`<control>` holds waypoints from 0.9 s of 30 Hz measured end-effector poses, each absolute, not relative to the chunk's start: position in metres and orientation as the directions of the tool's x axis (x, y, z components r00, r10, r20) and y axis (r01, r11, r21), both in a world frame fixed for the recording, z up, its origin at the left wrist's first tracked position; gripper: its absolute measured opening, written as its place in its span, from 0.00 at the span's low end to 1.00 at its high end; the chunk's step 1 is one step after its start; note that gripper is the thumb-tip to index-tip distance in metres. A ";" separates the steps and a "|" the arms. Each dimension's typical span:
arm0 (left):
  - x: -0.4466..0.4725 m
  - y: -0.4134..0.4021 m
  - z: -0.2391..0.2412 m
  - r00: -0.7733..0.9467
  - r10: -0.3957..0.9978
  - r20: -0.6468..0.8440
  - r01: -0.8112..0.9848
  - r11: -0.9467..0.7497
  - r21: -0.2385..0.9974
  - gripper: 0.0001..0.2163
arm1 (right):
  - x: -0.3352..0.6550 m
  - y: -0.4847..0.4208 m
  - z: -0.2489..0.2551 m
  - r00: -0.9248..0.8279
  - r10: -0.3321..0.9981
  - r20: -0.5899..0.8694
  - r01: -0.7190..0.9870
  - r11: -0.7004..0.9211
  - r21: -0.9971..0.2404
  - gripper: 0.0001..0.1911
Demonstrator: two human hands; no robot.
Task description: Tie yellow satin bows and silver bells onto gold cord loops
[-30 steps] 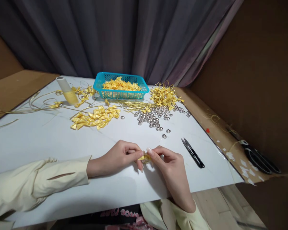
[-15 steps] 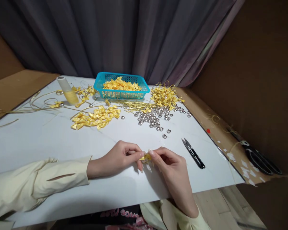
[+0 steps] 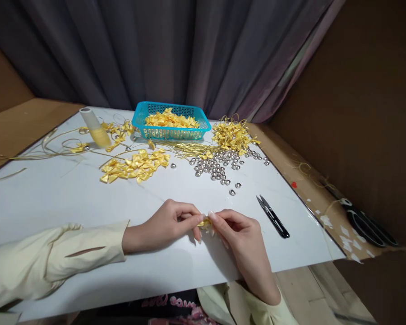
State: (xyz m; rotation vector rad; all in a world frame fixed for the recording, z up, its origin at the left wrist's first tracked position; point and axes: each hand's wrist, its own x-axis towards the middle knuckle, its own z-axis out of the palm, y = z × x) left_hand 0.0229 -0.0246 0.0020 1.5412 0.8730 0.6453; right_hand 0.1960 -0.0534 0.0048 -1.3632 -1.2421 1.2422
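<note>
My left hand (image 3: 165, 223) and my right hand (image 3: 242, 237) meet near the front edge of the white table (image 3: 71, 203). Both pinch one small yellow ribbon bow (image 3: 205, 222) between their fingertips, just above the tabletop. The fingers of each hand are curled round it, so most of the bow is hidden. A loose pile of yellow bows (image 3: 135, 164) lies further back to the left. A heap of small silver beads (image 3: 216, 164) lies behind my hands.
A turquoise basket (image 3: 171, 131) of yellow bows stands at the back. Right of it lies a tangle of looped yellow bows (image 3: 232, 133). A glue bottle (image 3: 94, 127) stands at back left. Black thread snips (image 3: 274, 216) lie right of my hands; black scissors (image 3: 368, 223) rest on the cardboard.
Almost nothing differs. Both hands stay pinched on the bow, with only slight finger shifts of the right hand.
</note>
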 end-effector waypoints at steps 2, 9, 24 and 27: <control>0.023 -0.024 0.000 0.564 0.823 -0.066 0.157 -0.028 0.987 0.13 | 0.195 -0.054 0.006 -0.026 0.993 -0.113 0.104 -0.110 -0.989 0.12; 0.023 -0.023 -0.001 0.547 0.836 -0.042 0.149 -0.048 0.988 0.13 | 0.196 -0.056 0.008 -0.086 0.991 -0.105 0.169 -0.089 -0.982 0.14; 0.022 -0.027 -0.003 0.515 0.856 0.050 0.228 -0.193 0.954 0.14 | 0.195 -0.057 0.005 -0.133 0.973 -0.187 -0.052 -0.195 -0.979 0.11; 0.022 -0.027 -0.003 0.510 0.858 0.056 0.247 -0.208 0.947 0.14 | 0.194 -0.057 0.004 -0.166 0.960 -0.223 -0.104 -0.242 -0.965 0.12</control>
